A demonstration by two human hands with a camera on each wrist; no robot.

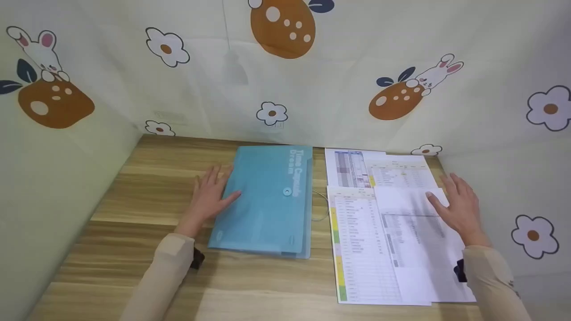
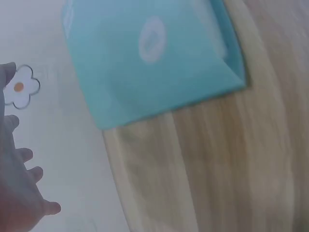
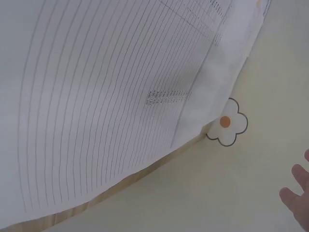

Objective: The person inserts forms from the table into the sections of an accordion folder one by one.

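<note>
A blue translucent file folder [image 1: 263, 205] with a round button [image 1: 287, 191] and pale lettering lies flat on the wooden table. My left hand [image 1: 209, 196] is at the folder's left edge, fingers spread and thumb overlapping the cover in the head view. To the right, printed sheets [image 1: 361, 249] with tables and coloured strips lie partly over one another. Spread fingers of my right hand [image 1: 459, 209] are at the right side of a mostly white sheet [image 1: 415, 285], with nothing in the grasp. In the right wrist view, ruled paper [image 3: 96, 96] fills much of the frame.
A thin elastic cord [image 1: 322, 218] loops from the folder toward the papers. Behind and at both sides, a pale curtain [image 1: 209, 102] with rabbits, fruit and flowers borders the wooden table [image 1: 147, 178]. Each wrist carries a small black device.
</note>
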